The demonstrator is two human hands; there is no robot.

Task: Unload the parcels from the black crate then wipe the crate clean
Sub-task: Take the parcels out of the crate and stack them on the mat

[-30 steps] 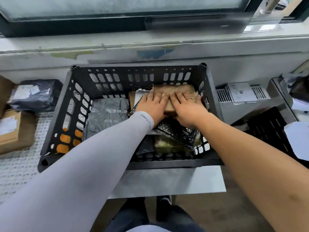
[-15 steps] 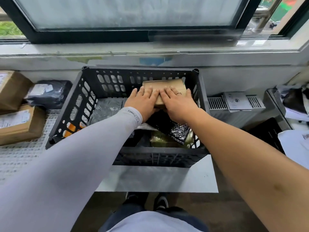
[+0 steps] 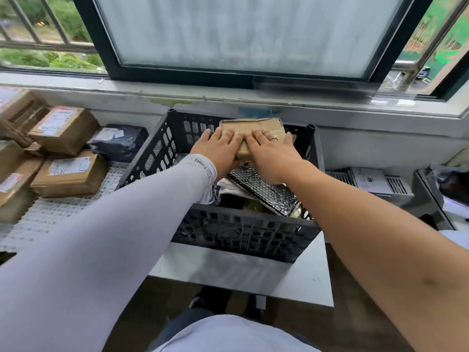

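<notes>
The black crate (image 3: 243,235) stands on a white table below the window. Both my hands hold one brown cardboard parcel (image 3: 253,127) at the crate's far end, raised to the height of its back rim. My left hand (image 3: 218,151) and my right hand (image 3: 271,153) lie side by side with fingers flat on the parcel's top. The thumbs are hidden beneath it. Under my wrists, still inside the crate, lie a black bubble mailer (image 3: 264,191) and other wrapped parcels, partly covered by my arms.
Several brown boxes (image 3: 68,174) and a black poly bag (image 3: 119,142) lie on a white mesh surface (image 3: 50,214) left of the crate. A white vented unit (image 3: 370,179) and a dark tray (image 3: 431,194) sit to the right. The window sill runs close behind.
Both hands have risen with the cardboard parcel, from low inside the crate up to its back rim. My head has tilted up, so more window and left-hand boxes show.
</notes>
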